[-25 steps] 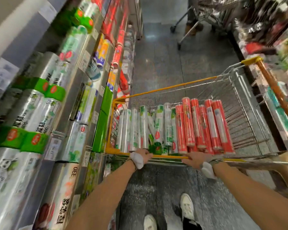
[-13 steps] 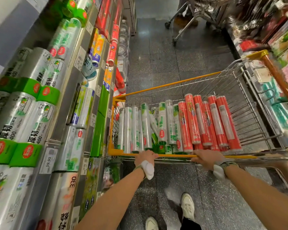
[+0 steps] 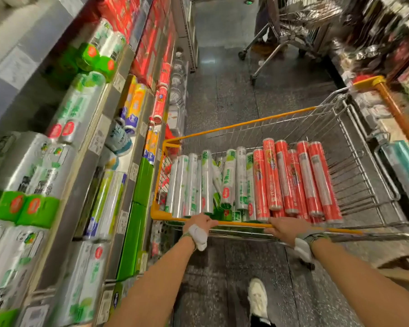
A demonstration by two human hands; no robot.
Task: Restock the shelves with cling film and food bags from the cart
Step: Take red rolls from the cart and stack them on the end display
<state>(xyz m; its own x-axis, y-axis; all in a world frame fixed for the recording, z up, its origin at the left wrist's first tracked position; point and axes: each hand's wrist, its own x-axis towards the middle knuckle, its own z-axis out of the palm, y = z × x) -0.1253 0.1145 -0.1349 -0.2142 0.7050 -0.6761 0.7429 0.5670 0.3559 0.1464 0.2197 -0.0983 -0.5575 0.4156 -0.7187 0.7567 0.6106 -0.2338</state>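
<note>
Aisle view, restocking stage. The left hand [image 3: 200, 223] and right hand [image 3: 286, 228] each curl over the near yellow rim of the cart [image 3: 246, 123], gripping it; neither holds a product. The goods lie in the cart's basket: green-and-clear rolls [image 3: 207, 182] fill the left part, red rolls [image 3: 300, 180] lie just beside them on the right, and both groups lean against the near wall. The right end of the basket shows bare wire. The shelves [image 3: 76, 197] stand just left of the cart and carry similar rolls; blur hides whether gaps remain there. Judged from this layout, the cart is positioned beside its shelf section, no roll is being transferred, and the unloading of both roll types is left to do.
</note>
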